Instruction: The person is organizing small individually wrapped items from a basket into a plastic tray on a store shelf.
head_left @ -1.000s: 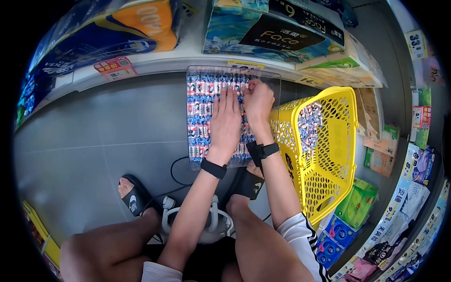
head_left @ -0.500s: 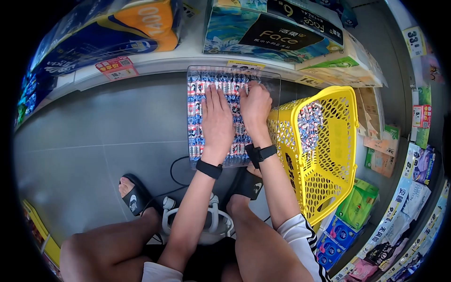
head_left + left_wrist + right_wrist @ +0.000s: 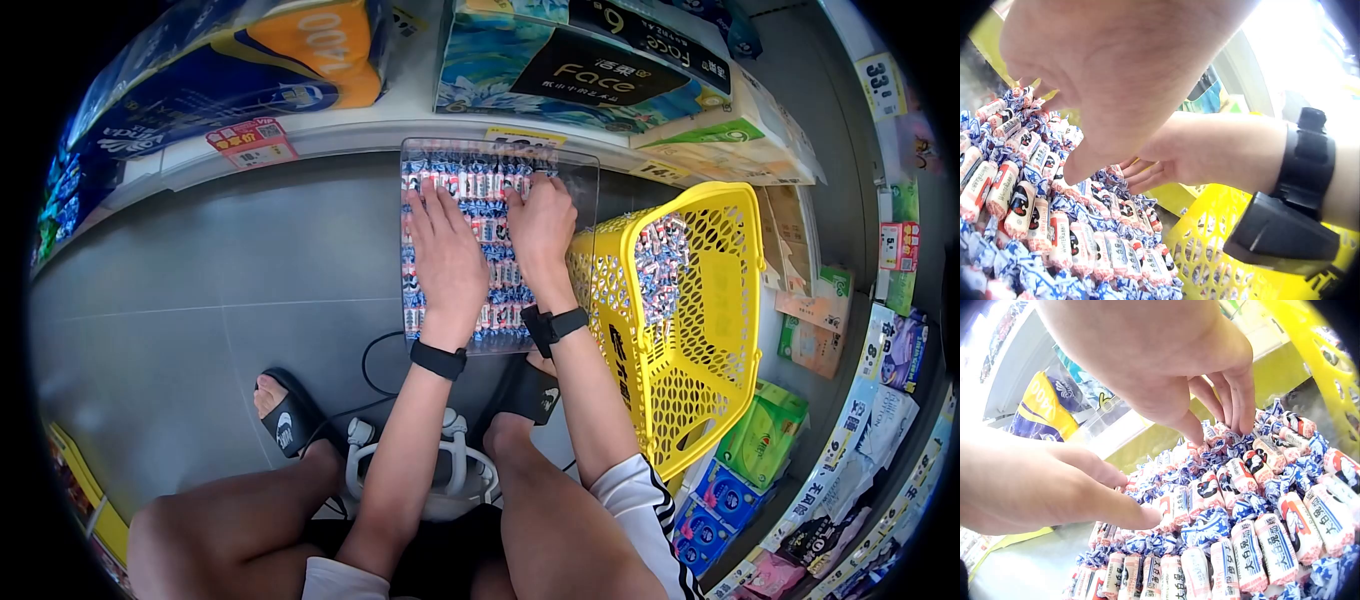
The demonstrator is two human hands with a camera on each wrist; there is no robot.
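Observation:
A clear plastic tray (image 3: 590, 185) lies on the grey floor, filled with rows of red, white and blue wrapped candies (image 3: 497, 262). My left hand (image 3: 445, 250) lies flat on the candies with its fingers spread (image 3: 1122, 75). My right hand (image 3: 540, 222) is beside it near the tray's far right corner. Its fingers are bent down, and their tips (image 3: 1241, 409) touch the candies (image 3: 1254, 537). Nothing shows between its thumb and fingers. A black strap sits on each wrist.
A yellow plastic basket (image 3: 705, 330) stands against the tray's right side with more candies (image 3: 660, 262) in it. A low shelf (image 3: 330, 135) behind holds tissue packs (image 3: 590, 65). My knees, black sandals (image 3: 285, 425) and a cable (image 3: 375, 365) are in front.
My left hand has slid left across the candies and spread its fingers. My right hand has drawn back slightly from the tray's far edge.

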